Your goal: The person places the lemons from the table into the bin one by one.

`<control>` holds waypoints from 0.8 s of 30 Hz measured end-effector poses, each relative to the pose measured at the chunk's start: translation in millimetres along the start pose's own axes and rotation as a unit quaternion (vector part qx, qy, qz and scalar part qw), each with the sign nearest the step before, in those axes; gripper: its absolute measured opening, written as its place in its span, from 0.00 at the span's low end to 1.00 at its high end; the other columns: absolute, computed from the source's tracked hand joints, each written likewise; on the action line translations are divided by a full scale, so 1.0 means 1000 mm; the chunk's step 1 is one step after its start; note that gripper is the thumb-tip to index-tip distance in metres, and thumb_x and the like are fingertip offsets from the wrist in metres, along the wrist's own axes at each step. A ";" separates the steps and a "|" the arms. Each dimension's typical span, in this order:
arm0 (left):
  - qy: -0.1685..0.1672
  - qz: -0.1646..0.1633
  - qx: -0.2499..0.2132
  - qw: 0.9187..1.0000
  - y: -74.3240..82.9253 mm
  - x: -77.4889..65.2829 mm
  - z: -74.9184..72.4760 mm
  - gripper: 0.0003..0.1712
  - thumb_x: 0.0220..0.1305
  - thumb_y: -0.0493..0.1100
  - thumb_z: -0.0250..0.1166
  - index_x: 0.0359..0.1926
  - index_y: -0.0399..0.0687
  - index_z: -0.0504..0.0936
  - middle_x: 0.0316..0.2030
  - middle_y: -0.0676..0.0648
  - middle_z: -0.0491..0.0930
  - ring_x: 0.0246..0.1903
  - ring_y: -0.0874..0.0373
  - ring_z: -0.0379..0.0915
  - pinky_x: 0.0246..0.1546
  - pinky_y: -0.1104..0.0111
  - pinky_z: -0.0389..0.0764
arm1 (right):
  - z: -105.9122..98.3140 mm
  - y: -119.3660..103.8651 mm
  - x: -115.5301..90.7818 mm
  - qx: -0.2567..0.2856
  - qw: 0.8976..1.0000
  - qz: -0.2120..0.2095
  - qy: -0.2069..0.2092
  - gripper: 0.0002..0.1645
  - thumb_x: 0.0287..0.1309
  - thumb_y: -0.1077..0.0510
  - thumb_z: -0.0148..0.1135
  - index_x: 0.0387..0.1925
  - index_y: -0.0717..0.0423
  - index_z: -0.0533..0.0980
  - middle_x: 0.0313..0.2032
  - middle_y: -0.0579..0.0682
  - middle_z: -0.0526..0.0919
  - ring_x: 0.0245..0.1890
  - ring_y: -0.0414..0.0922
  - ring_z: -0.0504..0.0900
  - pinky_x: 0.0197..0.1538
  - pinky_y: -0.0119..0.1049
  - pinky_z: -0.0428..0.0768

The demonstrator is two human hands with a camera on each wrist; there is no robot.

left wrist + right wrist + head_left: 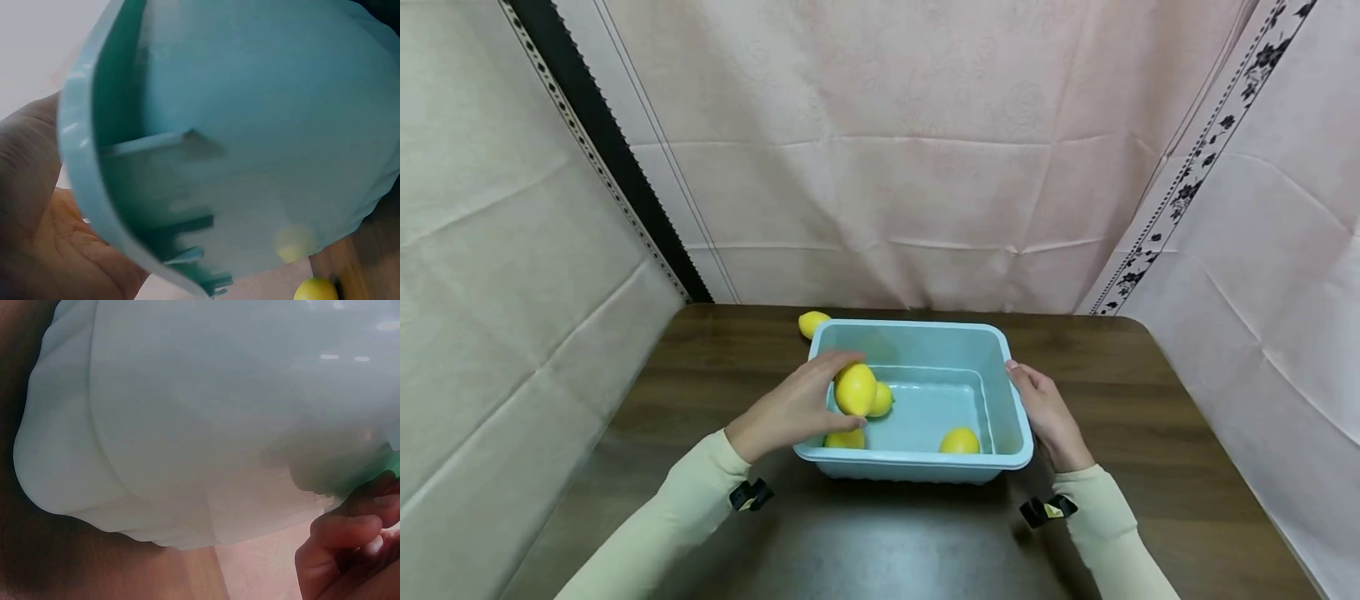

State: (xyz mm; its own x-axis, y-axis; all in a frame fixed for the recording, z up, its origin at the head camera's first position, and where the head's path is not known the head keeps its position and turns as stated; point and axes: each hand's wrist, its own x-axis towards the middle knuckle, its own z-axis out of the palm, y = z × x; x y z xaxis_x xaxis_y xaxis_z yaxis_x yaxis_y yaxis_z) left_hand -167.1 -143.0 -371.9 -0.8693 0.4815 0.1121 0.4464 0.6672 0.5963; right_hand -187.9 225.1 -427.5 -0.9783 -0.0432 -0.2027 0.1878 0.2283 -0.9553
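Observation:
In the head view, my left hand (pixel 797 407) grips a yellow lemon (pixel 854 388) between thumb and fingers, just inside the left side of a light blue plastic basin (pixel 910 457). Three more lemons lie in the basin: one lemon (pixel 882 401) behind the held one, another lemon (pixel 846 439) below my thumb, and a third lemon (pixel 959 441) near the front wall. My right hand (pixel 1051 417) holds the basin's right rim; its curled fingers (pixel 344 534) show in the right wrist view. The left wrist view shows my palm (pixel 81 250) beyond the rim, the held lemon hidden.
A further lemon (pixel 812 323) lies on the brown wooden table (pixel 715 375), behind the basin's back left corner. Pale cloth (pixel 880 192) hangs behind the table and on both sides. Each wrist wears a black strap with a small device.

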 end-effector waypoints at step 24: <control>-0.147 0.093 0.094 0.980 0.004 0.032 0.019 0.48 0.54 0.49 0.83 0.73 0.45 0.73 0.66 0.48 0.74 0.56 0.53 0.75 0.61 0.59 0.80 | 0.002 0.002 -0.004 0.014 1.000 0.012 0.000 0.40 0.81 0.34 0.43 0.72 0.63 0.68 0.39 0.51 0.81 0.37 0.42 0.86 0.40 0.36 0.87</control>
State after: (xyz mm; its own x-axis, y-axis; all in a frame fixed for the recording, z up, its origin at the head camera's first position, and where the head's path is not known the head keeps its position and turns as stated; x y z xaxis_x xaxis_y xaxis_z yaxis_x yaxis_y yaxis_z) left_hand -189.1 -114.2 -381.7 -0.6825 0.7295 -0.0444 0.6474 0.6315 0.4267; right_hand -183.8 223.7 -428.9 -0.9734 -0.0377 -0.2260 0.2141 0.2023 -0.9556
